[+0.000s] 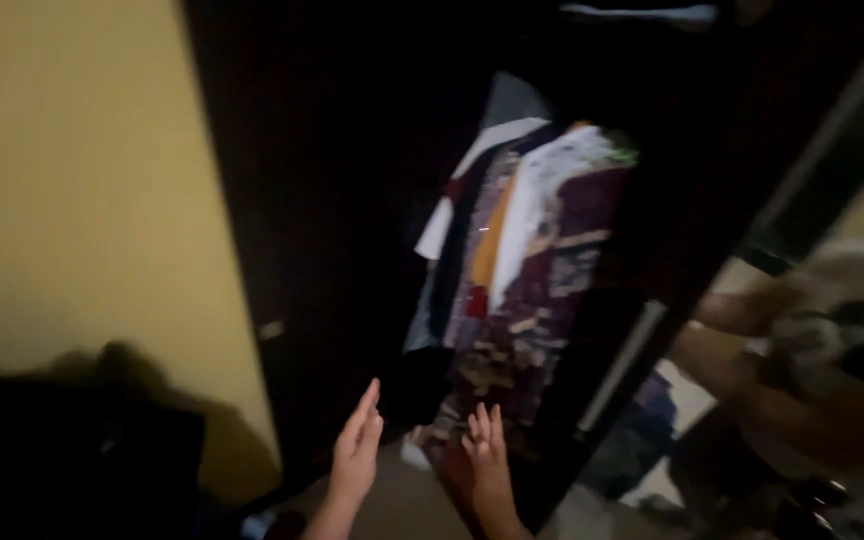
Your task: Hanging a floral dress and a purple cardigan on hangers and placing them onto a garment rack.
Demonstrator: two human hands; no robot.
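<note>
While both hands reach up with fingers apart, left hand (357,455) and right hand (487,455) empty, steady the hanging clothes (527,290) at twelve o'clock from underneath.

Open gap between dark wardrobe frame (282,200) and mirrored door (752,330); hanging clothes (527,260) filling the space ahead

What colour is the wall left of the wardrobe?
Pale yellow wall, plain, best seen in the head view.
</note>
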